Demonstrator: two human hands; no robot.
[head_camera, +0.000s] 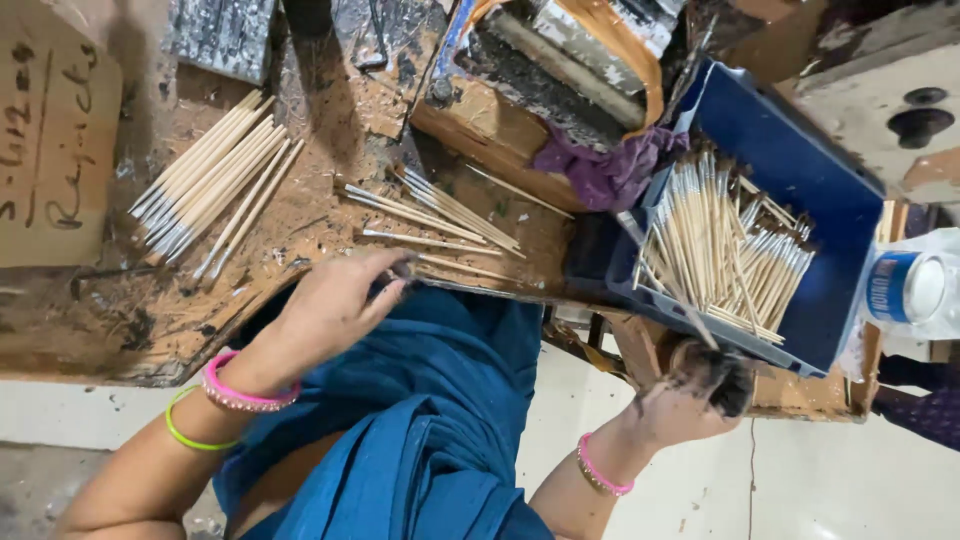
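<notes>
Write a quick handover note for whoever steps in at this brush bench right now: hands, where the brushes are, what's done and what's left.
Left hand: at the bench edge, fingertips pinching one thin wooden brush handle.
Right hand: dark-stained, gripping one brush stick drawn from the blue tray.
Brushes: a neat bundle lies at the far left of the bench, a looser fan in the middle, and a large heap fills the tray.
Done: it seems two lots are laid out on the bench.
Left: apparently most of the tray heap.
</notes>
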